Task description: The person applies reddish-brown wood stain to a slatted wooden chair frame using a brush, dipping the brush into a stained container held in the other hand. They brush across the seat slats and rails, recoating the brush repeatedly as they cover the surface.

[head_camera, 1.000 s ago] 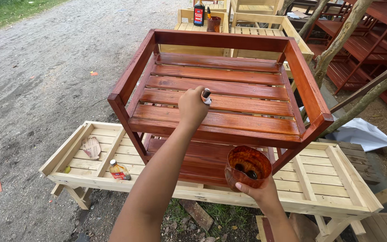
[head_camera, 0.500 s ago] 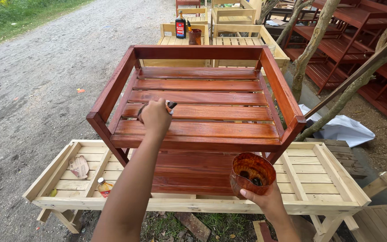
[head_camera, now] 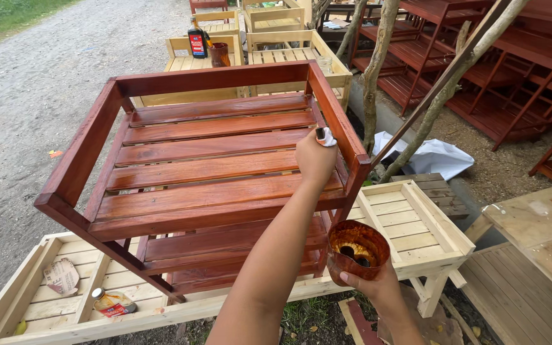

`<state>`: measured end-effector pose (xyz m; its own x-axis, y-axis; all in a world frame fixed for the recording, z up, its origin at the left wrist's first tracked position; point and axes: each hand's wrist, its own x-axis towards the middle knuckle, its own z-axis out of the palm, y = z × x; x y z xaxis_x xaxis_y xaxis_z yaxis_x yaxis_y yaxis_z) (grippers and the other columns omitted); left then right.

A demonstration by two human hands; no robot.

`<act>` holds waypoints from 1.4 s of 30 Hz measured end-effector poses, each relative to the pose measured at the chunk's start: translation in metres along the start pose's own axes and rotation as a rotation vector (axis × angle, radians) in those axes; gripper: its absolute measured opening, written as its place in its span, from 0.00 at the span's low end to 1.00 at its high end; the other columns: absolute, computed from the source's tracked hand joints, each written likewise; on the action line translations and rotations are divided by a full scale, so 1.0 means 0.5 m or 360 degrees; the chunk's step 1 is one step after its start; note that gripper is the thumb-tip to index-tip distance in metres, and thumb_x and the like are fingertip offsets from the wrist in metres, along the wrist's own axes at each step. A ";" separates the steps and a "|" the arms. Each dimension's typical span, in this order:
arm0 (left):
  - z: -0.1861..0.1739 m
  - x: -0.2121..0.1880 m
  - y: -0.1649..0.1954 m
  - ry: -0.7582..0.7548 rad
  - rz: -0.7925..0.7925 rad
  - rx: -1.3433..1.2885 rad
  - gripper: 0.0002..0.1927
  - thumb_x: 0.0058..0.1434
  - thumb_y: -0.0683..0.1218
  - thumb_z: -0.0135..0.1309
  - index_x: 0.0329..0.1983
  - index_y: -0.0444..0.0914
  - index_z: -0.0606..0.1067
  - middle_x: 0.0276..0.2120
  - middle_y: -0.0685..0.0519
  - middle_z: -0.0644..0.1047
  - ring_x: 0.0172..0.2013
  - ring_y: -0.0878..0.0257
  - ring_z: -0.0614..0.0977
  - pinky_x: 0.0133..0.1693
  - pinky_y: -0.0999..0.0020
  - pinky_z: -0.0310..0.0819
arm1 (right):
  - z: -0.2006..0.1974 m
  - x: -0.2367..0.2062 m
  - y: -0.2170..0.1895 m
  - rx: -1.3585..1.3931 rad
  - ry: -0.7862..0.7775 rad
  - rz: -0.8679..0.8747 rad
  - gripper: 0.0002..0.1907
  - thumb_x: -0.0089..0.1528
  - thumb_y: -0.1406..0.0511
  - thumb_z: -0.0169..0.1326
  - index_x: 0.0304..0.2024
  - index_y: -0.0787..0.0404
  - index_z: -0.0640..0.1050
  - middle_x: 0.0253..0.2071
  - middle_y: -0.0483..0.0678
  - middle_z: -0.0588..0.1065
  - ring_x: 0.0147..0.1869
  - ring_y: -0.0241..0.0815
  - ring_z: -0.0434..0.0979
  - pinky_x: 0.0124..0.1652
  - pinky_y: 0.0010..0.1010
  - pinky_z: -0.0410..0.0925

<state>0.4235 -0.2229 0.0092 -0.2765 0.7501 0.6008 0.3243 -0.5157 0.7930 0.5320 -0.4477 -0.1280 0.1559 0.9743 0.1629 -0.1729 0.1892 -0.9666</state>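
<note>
Left hand [head_camera: 314, 160] now farther right

Brush [head_camera: 324, 135]: only a pale tip with a dark end shows above the left hand [head_camera: 315, 160]; handle hidden inside the closed fingers [head_camera: 309, 142].
Stained rack [head_camera: 206, 166]: lower shelf partly covered by the upper slats and the forearm.
Cup [head_camera: 356, 250]: inside dark, contents not readable; underside hidden by the right hand [head_camera: 378, 289], whose wrist is cut by the bottom edge.
Pale counter [head_camera: 410, 230]: left end cut off at the frame corner.
Small can [head_camera: 114, 302]: label too small to tell.
Bottle [head_camera: 197, 39]: too distant for detail.
</note>
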 end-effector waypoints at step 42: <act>-0.094 0.118 -0.064 -0.0232 -0.0579 -0.0673 0.14 0.45 0.40 0.68 0.30 0.33 0.73 0.26 0.49 0.80 0.23 0.60 0.82 0.24 0.63 0.78 | 0.030 -0.007 -0.016 0.0001 -0.0067 0.0010 0.49 0.45 0.72 0.70 0.66 0.62 0.63 0.61 0.52 0.72 0.66 0.47 0.73 0.63 0.42 0.67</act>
<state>0.3542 -0.1817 0.0240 -0.1654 0.9441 0.2853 -0.1665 -0.3119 0.9354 0.5184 -0.4508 -0.1180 0.1138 0.9797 0.1649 -0.1742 0.1831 -0.9675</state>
